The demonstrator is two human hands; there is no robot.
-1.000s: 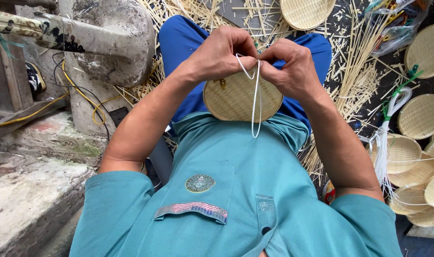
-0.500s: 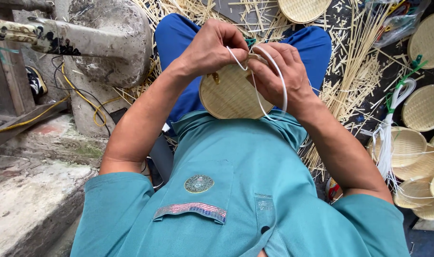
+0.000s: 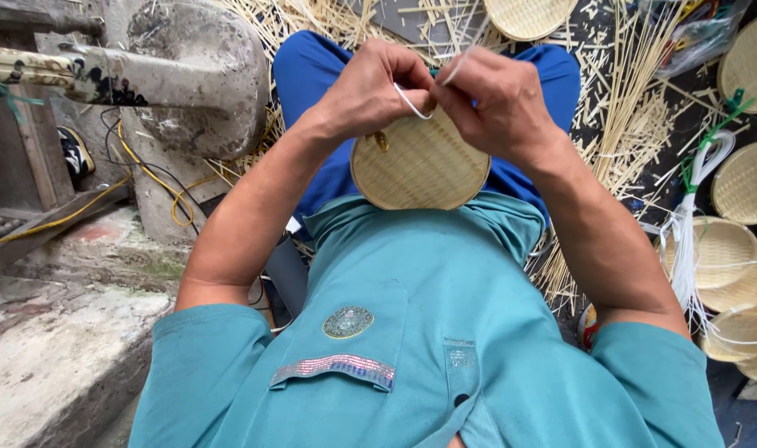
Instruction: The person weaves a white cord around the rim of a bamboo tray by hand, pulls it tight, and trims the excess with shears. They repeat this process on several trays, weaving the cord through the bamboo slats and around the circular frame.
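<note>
Both hands, left hand (image 3: 370, 91) and right hand (image 3: 499, 99), are closed at the top rim of the round woven tray (image 3: 420, 170) held over the lap. The white strip (image 3: 412, 104), a wide hanging loop a second ago, is now drawn short between the fingertips. The binding appears pulled tight.

A small round woven bamboo tray (image 3: 420, 166), pale tan and shallow, sits tilted just below both hands with its top rim at their fingers. A thin white strip (image 3: 412, 104) arcs between the left hand (image 3: 370, 91) and right hand (image 3: 499, 104), pinched by both.
</note>
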